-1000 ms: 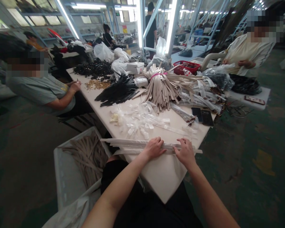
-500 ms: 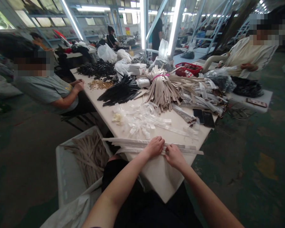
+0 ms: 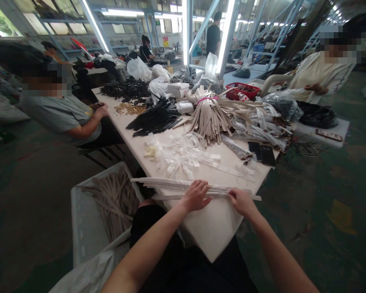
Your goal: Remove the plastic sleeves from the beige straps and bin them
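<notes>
Several long pale strips (image 3: 161, 184) lie side by side across the near end of the table, some in clear plastic sleeves. My left hand (image 3: 196, 196) rests over their middle, fingers stretched out and thumb apart. To its right, my right hand (image 3: 241, 202) is closed in a pinch on the front strip (image 3: 256, 198), not far from that strip's right end. What lies under my left palm is hidden. Just beyond the strips spreads a loose heap of clear plastic sleeves (image 3: 183, 152).
A white crate (image 3: 79, 228) of beige strips stands left of my knees. The table (image 3: 212, 238) also bears black strips (image 3: 154, 118), a tied beige bundle (image 3: 209, 118), two dark phones (image 3: 266, 154) and a red basket (image 3: 242, 91). People sit at left and right.
My right hand has slid right along the front strip, away from my left hand. My left hand has shifted slightly toward me, its fingers now more stretched out.
</notes>
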{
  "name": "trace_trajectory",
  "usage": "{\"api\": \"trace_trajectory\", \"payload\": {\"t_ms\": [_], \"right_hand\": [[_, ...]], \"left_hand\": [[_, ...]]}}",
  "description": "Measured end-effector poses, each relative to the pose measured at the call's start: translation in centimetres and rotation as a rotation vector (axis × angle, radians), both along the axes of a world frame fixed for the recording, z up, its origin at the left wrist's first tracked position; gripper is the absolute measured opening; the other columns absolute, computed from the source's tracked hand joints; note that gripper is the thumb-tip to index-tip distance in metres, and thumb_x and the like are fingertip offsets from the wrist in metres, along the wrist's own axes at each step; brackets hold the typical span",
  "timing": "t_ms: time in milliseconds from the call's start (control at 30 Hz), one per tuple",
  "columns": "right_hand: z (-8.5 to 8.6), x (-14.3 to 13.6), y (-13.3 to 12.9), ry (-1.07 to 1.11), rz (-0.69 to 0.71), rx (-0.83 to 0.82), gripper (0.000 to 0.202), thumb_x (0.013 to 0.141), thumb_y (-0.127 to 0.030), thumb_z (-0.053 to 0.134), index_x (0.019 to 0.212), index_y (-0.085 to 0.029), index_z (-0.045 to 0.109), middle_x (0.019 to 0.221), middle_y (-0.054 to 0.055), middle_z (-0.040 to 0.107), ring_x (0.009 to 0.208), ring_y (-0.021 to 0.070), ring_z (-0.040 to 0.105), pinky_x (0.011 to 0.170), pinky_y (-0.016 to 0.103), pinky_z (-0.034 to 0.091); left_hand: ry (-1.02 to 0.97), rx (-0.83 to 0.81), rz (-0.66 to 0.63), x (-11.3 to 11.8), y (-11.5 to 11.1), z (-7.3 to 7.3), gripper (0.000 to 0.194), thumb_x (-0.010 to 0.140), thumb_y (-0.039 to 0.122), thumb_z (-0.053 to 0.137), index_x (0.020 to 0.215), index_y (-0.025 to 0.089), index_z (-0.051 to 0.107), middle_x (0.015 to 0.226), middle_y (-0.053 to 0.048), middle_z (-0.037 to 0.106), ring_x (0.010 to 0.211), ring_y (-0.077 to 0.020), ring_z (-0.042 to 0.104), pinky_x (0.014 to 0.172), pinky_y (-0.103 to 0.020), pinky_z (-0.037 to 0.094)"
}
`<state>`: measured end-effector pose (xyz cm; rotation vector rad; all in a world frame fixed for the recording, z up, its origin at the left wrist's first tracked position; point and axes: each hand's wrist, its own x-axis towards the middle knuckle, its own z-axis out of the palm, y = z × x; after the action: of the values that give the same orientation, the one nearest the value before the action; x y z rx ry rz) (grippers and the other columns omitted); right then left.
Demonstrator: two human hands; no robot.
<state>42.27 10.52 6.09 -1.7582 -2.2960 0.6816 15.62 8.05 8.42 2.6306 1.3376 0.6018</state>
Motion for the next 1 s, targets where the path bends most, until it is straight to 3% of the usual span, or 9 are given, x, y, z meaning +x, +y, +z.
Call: {"api": "trace_trajectory", "payload": {"t_ms": [67,167,333,467,600,700,833,900,1000], "right_hand": [[-0.2,2.0,0.0,0.003,0.005,-0.005,0.017,0.088,-0.024,0.055,0.086,-0.019,0.071,0.091,0.008,0.073,0.087,0.0232,0.065,0.081,0.031,0.044],[-0.6,3.8,-0.4,-0.004,0.003,-0.007,0.018,0.088,-0.025,0.054,0.087,-0.02,0.071,0.091,0.008,0.073,0.087,0.0233,0.065,0.081,0.031,0.044],[-0.9,4.2,-0.8,-0.039,-0.037,-0.005,0.016,0.088,-0.025,0.054,0.089,-0.02,0.07,0.09,0.007,0.072,0.087,0.0228,0.066,0.081,0.031,0.044],[-0.8,4.1,-0.5,-0.044,-0.01,-0.014,0.016,0.088,-0.023,0.053,0.088,-0.02,0.069,0.089,0.007,0.072,0.087,0.0221,0.066,0.081,0.03,0.044],[-0.7,4.2,-0.6,-0.051,0.011,-0.015,0.016,0.087,-0.023,0.054,0.088,-0.02,0.069,0.09,0.007,0.072,0.087,0.0221,0.065,0.08,0.03,0.043],[-0.5,4.7,-0.6,-0.033,0.009,-0.006,0.016,0.086,-0.023,0.054,0.089,-0.021,0.07,0.092,0.007,0.072,0.088,0.022,0.065,0.08,0.029,0.043],[-0.2,4.9,0.1,0.0,-0.023,0.041,0.017,0.087,-0.028,0.054,0.092,-0.021,0.07,0.093,0.007,0.071,0.086,0.0227,0.064,0.08,0.031,0.044],[-0.1,4.4,0.8,-0.004,-0.032,0.059,0.018,0.088,-0.028,0.054,0.092,-0.021,0.069,0.092,0.008,0.07,0.084,0.0229,0.064,0.08,0.032,0.044],[0.0,3.3,1.7,-0.027,-0.013,0.137,0.021,0.088,-0.025,0.054,0.102,-0.019,0.068,0.099,0.01,0.068,0.093,0.0243,0.062,0.086,0.033,0.044]], "left_hand": [[0.025,-0.004,-0.011,-1.3,-1.9,-0.3,0.037,0.091,0.043,0.056,0.12,0.019,0.056,0.125,-0.014,0.056,0.115,-0.0303,0.052,0.103,-0.047,0.038],[0.051,-0.016,0.075,-4.1,-4.3,-1.1,0.032,0.091,0.035,0.057,0.12,0.021,0.056,0.127,-0.013,0.056,0.118,-0.0299,0.051,0.104,-0.048,0.039],[0.009,-0.005,0.274,-9.7,-6.7,-2.1,0.027,0.09,0.019,0.052,0.117,0.023,0.057,0.118,-0.012,0.06,0.115,-0.0288,0.054,0.102,-0.048,0.042],[0.01,0.005,0.342,-12.9,-7.4,-2.4,0.033,0.089,0.011,0.049,0.119,0.022,0.057,0.116,-0.011,0.06,0.112,-0.0274,0.055,0.101,-0.047,0.044],[0.102,0.034,0.321,-14.2,-7.1,-1.9,0.04,0.084,0.005,0.048,0.117,0.022,0.06,0.111,-0.011,0.062,0.106,-0.0274,0.057,0.098,-0.047,0.044],[0.174,0.069,0.333,-15.3,-6.4,-0.2,0.034,0.086,0.007,0.046,0.112,0.022,0.063,0.109,-0.012,0.061,0.104,-0.0282,0.056,0.098,-0.046,0.043],[0.203,0.069,0.457,-17.5,-4.1,2.1,0.032,0.088,0.01,0.044,0.11,0.022,0.064,0.118,-0.014,0.06,0.115,-0.0322,0.051,0.103,-0.05,0.038],[0.204,0.013,0.483,-18.2,-2.5,2.2,0.032,0.088,0.01,0.044,0.108,0.021,0.066,0.119,-0.015,0.059,0.116,-0.033,0.051,0.103,-0.052,0.037],[0.198,-0.089,0.467,-18.6,-0.7,1.1,0.034,0.084,0.008,0.046,0.11,0.02,0.065,0.117,-0.015,0.059,0.113,-0.0315,0.053,0.101,-0.05,0.04]]}}
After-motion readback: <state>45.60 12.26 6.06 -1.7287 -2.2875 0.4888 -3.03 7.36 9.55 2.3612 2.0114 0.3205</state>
